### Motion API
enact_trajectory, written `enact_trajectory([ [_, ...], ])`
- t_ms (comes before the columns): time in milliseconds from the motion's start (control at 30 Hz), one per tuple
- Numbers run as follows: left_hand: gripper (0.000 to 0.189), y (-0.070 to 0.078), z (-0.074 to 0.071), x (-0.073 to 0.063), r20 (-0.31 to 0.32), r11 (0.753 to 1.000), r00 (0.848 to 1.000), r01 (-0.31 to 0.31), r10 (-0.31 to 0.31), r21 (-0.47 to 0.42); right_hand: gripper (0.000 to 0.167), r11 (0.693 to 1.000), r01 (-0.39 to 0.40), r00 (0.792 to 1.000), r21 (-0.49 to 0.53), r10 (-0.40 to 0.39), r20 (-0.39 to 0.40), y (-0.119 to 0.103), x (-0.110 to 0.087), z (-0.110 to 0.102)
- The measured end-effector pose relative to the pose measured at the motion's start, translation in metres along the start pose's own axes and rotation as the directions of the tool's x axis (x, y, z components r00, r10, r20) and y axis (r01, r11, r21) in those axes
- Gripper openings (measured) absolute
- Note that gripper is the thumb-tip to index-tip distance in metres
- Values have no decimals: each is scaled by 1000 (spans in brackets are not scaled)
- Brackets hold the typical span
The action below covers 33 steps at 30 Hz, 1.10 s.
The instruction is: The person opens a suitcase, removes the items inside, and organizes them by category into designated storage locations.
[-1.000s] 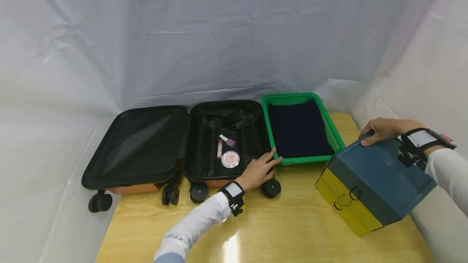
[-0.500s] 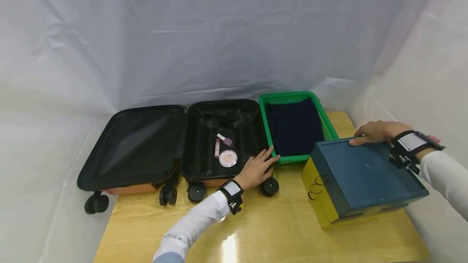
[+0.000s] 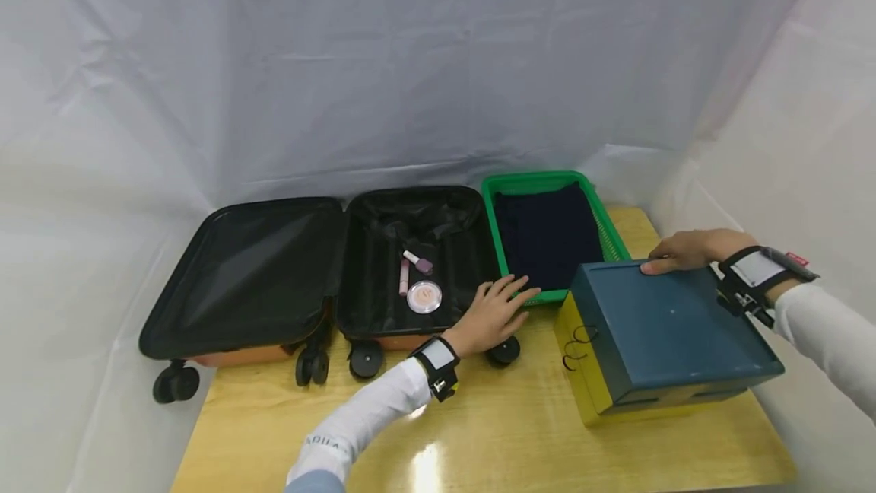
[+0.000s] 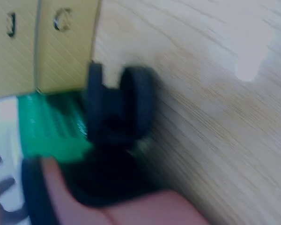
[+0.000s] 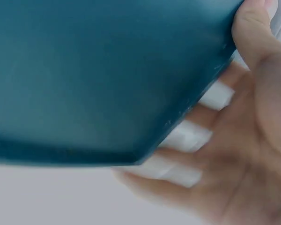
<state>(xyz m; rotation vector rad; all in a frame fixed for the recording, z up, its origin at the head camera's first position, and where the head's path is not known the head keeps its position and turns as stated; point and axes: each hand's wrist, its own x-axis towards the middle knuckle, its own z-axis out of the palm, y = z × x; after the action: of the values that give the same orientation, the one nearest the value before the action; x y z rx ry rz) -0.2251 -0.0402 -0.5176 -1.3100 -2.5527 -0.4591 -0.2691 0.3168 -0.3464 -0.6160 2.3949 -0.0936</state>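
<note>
My right hand holds the back edge of a small drawer box with a dark blue top and yellow drawer fronts. In the right wrist view the thumb lies along the blue rim, the fingers beyond it. Black ring pulls hang on the yellow fronts. With fingers spread, my left hand reaches over the suitcase's near right corner to the front rim of a green basket; whether it touches is unclear. A folded dark navy cloth lies in this basket. The box's left side stands close to the basket.
The open black suitcase lies left of the basket, its wheels facing me. One half holds a round powder compact, a pink tube and a purple-and-white small bottle. Pale sheeting encloses the table.
The drawer box has moved left and turned, bringing it nearer the basket, with my right hand still on its back edge. My left hand's fingers have shifted slightly right over the basket's rim.
</note>
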Motion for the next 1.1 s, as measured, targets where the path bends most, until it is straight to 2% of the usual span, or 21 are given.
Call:
enact_trajectory([
  [67, 47, 9, -4, 4, -69, 995, 993, -101, 99, -22, 47, 991, 130, 991, 38, -130, -23, -1, 4, 1],
  [133, 46, 18, -6, 7, -129, 978, 971, -205, 200, -25, 33, 966, 243, 970, 87, -239, -48, -2, 9, 2],
  [233, 44, 32, -10, 12, -161, 947, 934, -321, 320, 18, 31, 939, 319, 947, 128, -312, -77, -3, 15, 4],
  [300, 43, 40, -11, 13, -149, 931, 919, -365, 365, 33, 32, 934, 338, 940, 120, -329, -91, -2, 19, 4],
  [367, 43, 45, -11, 14, -125, 920, 912, -388, 391, 45, 34, 935, 339, 939, 106, -329, -101, -1, 21, 5],
  [500, 40, 49, -12, 13, -108, 917, 911, -396, 399, 48, 35, 937, 334, 939, 99, -321, -128, -2, 21, 6],
  [633, 39, 49, -13, 11, -131, 920, 911, -389, 391, 38, 35, 931, 352, 932, 100, -338, -133, -5, 19, 4],
  [733, 38, 47, -14, 9, -180, 917, 900, -397, 397, 35, 34, 926, 361, 929, 114, -347, -126, -6, 17, 1],
  [833, 33, 43, -15, 6, -264, 906, 870, -422, 416, 38, 34, 928, 348, 935, 135, -334, -118, -7, 17, -1],
  [967, 24, 36, -17, 3, -371, 886, 811, -458, 452, 77, 35, 935, 329, 942, 133, -316, -111, -6, 17, -2],
  [1100, 24, 29, -18, -1, -435, 868, 760, -482, 482, 121, 34, 938, 329, 942, 107, -319, -106, -3, 17, -2],
])
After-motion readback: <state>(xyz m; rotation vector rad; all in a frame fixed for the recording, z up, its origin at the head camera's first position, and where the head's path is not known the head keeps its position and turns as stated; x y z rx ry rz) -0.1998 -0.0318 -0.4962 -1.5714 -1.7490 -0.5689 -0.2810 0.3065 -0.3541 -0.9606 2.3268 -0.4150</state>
